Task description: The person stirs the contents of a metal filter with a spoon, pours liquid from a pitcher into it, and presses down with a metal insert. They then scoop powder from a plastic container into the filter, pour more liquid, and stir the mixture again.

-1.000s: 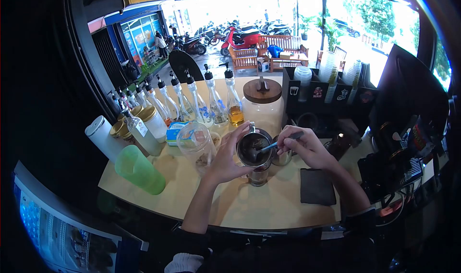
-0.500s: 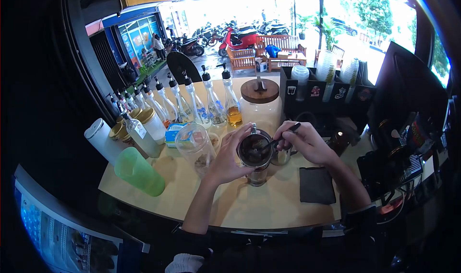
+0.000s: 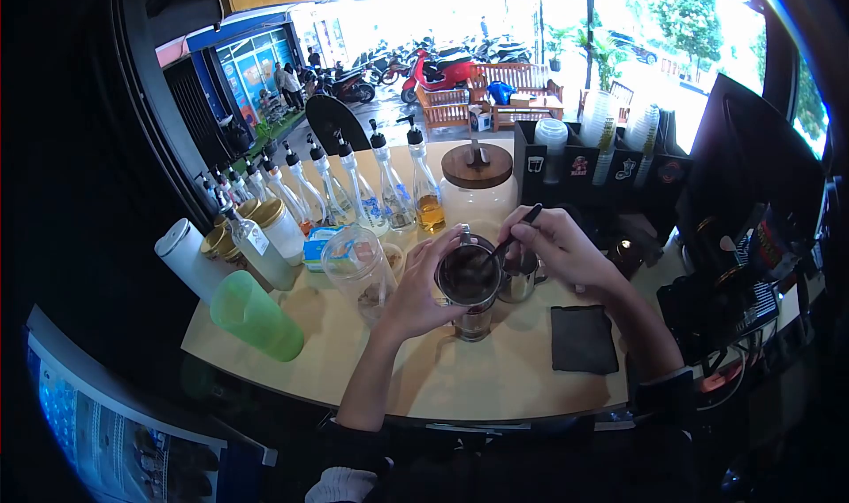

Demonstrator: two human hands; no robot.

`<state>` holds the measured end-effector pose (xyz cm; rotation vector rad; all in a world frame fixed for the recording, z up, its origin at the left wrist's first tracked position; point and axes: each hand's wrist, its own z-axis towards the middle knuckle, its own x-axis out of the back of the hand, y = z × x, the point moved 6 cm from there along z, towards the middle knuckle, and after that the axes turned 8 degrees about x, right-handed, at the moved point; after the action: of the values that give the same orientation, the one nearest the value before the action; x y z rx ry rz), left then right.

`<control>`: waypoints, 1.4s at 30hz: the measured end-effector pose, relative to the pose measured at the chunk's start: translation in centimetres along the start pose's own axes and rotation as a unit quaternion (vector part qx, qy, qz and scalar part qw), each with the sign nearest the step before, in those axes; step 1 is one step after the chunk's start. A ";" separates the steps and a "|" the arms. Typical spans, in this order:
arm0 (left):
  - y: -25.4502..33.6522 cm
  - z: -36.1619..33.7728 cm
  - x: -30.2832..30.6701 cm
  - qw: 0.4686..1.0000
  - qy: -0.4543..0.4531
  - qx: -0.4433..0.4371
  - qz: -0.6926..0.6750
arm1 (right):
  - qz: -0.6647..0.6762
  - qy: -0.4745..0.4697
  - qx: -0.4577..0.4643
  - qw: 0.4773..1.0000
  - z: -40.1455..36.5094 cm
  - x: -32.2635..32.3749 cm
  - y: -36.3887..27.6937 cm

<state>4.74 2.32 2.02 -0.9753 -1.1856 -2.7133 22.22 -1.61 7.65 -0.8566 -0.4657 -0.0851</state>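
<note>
My left hand (image 3: 413, 289) is wrapped round a shiny-rimmed cup (image 3: 468, 274) with dark contents, tilted so its mouth faces me. Directly beneath the cup shows the lower part of a clear glass (image 3: 474, 326); whether they touch is hidden. In my right hand (image 3: 557, 248), a dark spoon (image 3: 501, 247) is pinched by its handle, its lower end inside the cup. Close to the right fingers stands a metal pitcher (image 3: 519, 284), partly covered by them. A clear plastic jar (image 3: 358, 268) is just left of my left hand.
A folded dark cloth (image 3: 584, 339) lies at the right. Pump bottles (image 3: 360, 184) line the back beside a wooden-lidded jar (image 3: 478, 189). A green tumbler (image 3: 256, 317) stands front left. Stacked cups fill a black holder (image 3: 601, 171), and dark equipment (image 3: 734, 299) occupies the right side.
The spoon handle has swung more upright and its bowl has shifted within the cup. My right hand has moved slightly up and left; the left hand keeps the cup almost still.
</note>
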 end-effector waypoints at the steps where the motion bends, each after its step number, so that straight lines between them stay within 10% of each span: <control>1: 0.1 -0.1 0.0 1.000 0.001 -0.005 -0.001 | -0.001 0.021 0.037 0.999 0.2 0.2 -0.3; 42: 0.9 -0.2 -0.4 1.000 -0.004 -0.015 0.019 | -0.112 -0.062 0.103 0.986 0.4 -0.4 -2.5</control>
<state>5.18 1.47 2.26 -1.0033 -1.1204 -2.7082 21.06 -2.97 9.45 -0.6057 -0.6757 -0.1870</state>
